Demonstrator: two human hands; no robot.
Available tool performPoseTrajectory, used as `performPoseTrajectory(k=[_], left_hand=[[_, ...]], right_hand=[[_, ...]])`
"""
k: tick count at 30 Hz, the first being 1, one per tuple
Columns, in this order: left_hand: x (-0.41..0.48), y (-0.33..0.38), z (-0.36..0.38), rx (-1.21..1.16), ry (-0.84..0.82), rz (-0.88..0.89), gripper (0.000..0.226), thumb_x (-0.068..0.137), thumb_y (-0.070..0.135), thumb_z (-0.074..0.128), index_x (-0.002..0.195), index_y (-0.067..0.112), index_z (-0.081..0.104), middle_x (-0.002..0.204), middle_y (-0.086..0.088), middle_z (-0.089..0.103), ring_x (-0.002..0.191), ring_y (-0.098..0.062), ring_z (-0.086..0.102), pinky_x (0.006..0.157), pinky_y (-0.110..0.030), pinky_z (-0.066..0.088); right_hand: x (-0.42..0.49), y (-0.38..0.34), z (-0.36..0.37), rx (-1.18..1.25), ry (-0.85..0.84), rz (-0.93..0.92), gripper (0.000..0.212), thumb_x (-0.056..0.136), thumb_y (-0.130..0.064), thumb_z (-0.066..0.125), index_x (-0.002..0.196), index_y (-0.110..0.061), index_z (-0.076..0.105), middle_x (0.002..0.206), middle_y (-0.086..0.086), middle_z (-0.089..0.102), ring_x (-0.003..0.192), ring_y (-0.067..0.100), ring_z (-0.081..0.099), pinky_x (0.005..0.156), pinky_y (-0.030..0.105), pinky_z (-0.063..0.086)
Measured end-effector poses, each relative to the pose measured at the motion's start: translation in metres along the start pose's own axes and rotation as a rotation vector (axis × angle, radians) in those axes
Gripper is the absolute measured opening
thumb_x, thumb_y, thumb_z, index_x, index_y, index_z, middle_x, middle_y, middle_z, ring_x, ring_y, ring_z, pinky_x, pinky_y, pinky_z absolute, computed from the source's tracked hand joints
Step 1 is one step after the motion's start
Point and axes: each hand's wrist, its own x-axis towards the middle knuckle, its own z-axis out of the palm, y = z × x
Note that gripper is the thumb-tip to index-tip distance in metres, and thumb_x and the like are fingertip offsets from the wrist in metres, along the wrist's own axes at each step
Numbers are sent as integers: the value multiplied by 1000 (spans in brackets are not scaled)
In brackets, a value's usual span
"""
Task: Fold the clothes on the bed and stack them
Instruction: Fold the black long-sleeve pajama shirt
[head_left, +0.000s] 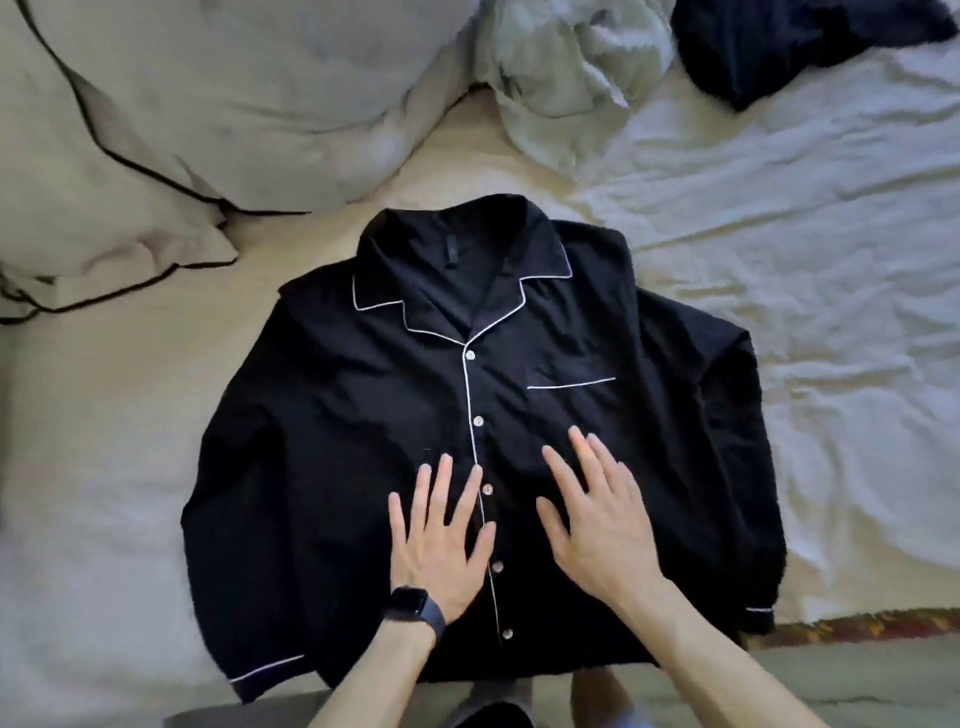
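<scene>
- Black shirt (363, 395) w/ white edges lies flat, front up, in the middle of the bed (104, 519).
- L hand (441, 540), w/ a black watch (415, 613): fingers straight & spread, flat on shirt, holding nothing.
- R hand (602, 525): same, flat on shirt.
- Pillow (182, 104) top L; dark clothes (779, 47) top R.

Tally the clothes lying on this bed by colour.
Black or very dark: 2, the piped shirt spread flat and the dark bundle at the far right
Pale grey-green: 1, the pale bundle crumpled beyond the collar
Total: 3
</scene>
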Motion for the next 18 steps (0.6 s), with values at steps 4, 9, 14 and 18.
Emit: performPoseTrajectory(k=[4, 9, 14, 18], left_hand=[[-17, -43, 7, -9, -11, -201, 67, 97, 59, 26, 159, 35, 16, 167, -2, 13, 154, -29, 13, 119, -60, 12], [-55, -100, 4, -105, -28, -539, 68, 96, 61, 14, 159, 36, 13, 168, 0, 12, 155, -26, 7, 121, -59, 10], [-100, -157, -4, -332, 139, -1017, 88, 86, 50, 69, 158, 28, 22, 163, -12, 19, 149, -38, 20, 115, -63, 21], [-104, -202, -3, -638, 4, -1102, 91, 79, 47, 79, 147, 23, 24, 140, -12, 50, 123, -38, 52, 92, -47, 50]], right_hand=[[42, -3, 26, -173, -244, -155, 69, 99, -66, 37, 161, -44, 17, 172, 3, 3, 158, 29, 3, 117, 67, 21], [56, 10, 41, -359, -388, -52, 72, 96, -74, 17, 153, -52, -22, 168, -3, -26, 155, 28, -22, 111, 76, 13], [42, -49, 33, -256, -287, 105, 78, 92, -30, 53, 162, -24, 20, 171, 15, -2, 155, 42, -3, 113, 76, 16], [25, -116, 49, -151, -57, -154, 80, 81, -21, 73, 153, -8, 41, 168, 20, 19, 155, 41, 14, 114, 70, 25]])
